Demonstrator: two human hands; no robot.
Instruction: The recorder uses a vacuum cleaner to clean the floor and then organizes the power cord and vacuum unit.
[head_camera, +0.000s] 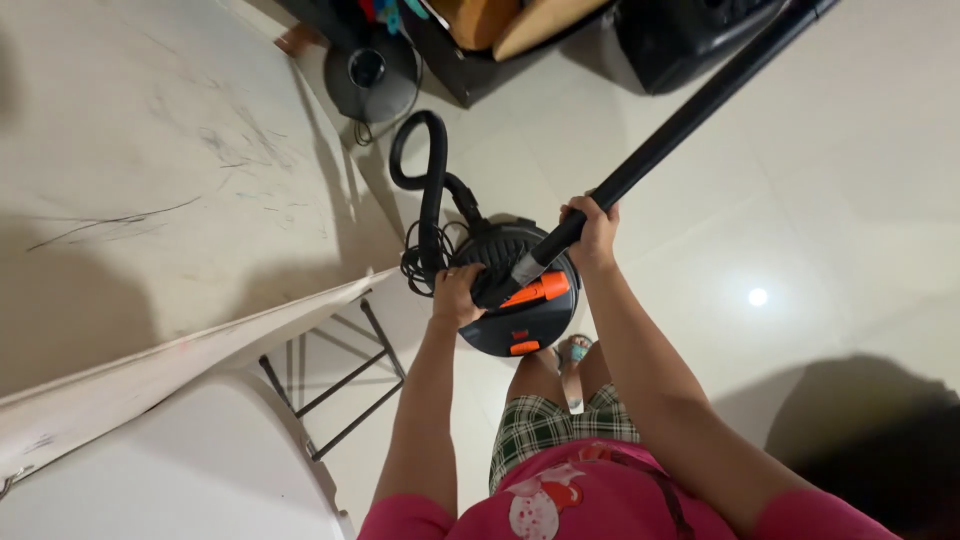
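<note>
1. vacuum cleaner (520, 300), round black drum with orange catches, sits on the pale tiled floor (800, 200) at the person's feet; looks bulky, rigid, fairly heavy.
2. wand (690, 115), stiff black tube, runs toward the top right corner; right hand (592, 232) wrapped round it.
3. hose (430, 170) loops, bendy; left hand (457, 293) clasps the hose end.
4. white table (150, 200) edge crowds left; open floor right.

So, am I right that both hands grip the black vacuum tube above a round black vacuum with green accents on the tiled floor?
Not quite: in the head view the vacuum has orange accents, not green. The rest holds: both the left hand and right hand grip the black tube above it.
</note>
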